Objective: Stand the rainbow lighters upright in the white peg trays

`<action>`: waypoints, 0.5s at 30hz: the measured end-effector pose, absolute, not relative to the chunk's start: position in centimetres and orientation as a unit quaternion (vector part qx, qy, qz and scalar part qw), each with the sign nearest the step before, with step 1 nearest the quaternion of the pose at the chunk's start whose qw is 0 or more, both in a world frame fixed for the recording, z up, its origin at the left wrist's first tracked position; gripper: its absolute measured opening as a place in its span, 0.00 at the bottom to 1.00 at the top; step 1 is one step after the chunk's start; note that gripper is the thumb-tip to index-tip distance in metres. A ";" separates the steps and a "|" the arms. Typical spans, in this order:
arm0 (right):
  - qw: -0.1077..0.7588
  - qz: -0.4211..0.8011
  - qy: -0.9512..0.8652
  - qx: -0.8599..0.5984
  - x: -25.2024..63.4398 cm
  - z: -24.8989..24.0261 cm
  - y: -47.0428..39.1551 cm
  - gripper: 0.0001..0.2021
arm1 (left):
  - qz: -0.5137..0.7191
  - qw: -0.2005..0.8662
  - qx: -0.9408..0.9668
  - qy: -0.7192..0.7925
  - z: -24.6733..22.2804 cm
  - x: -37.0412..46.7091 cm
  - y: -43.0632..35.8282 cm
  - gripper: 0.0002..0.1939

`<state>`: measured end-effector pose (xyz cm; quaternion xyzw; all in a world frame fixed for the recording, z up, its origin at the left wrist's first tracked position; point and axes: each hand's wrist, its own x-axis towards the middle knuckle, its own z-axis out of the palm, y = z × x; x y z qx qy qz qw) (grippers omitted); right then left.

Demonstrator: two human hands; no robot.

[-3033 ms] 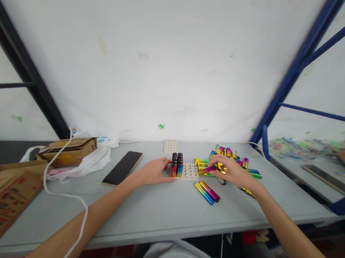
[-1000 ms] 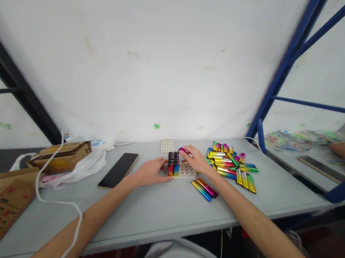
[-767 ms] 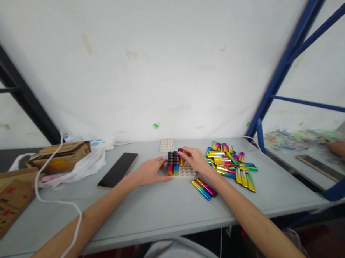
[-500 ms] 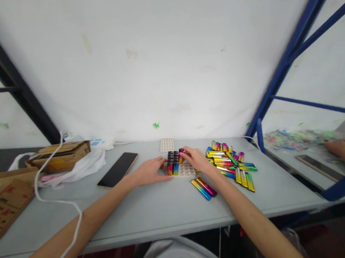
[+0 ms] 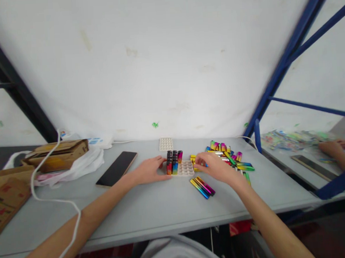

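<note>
Taking up the middle of a grey desk [image 5: 142, 212] against a scuffed white wall [image 5: 168, 67], the white tray [image 5: 186, 169] is the landmark in the head view. Dark-capped tubes [image 5: 172, 162] stand upright in its left part. Behind it lies a second tray [image 5: 165, 144]; left are a phone [image 5: 117, 168], a plastic bag [image 5: 88, 164] and cardboard boxes [image 5: 61, 156]. A blue frame [image 5: 282, 64] rises well to its right, a black one well to its left. At the tray's left end, the left hand [image 5: 150, 170] has thumb and fingers parted around the standing tubes. To its right, the right hand [image 5: 214, 166] curls over the loose tubes [image 5: 220, 147]; whether it grips one I cannot tell. Half a second ago it was at the magenta-topped tube [image 5: 180, 157], which now stands free in the tray.
</note>
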<state>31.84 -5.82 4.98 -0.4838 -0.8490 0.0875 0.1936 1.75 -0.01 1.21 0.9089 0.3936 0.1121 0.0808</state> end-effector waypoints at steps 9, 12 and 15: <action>0.141 0.083 -0.812 -0.561 34.4 0.9 -12.4 0.09 | 0.103 0.079 0.907 0.400 1.4 1.8 -0.1 0.30; 0.141 0.031 -0.806 -0.575 34.4 0.6 -12.4 0.06 | 0.099 0.080 0.906 0.403 1.6 1.9 -0.2 0.31; 0.178 0.006 -0.800 -0.574 34.1 1.5 -12.1 0.08 | 0.100 0.081 0.905 0.405 1.7 1.9 -0.3 0.31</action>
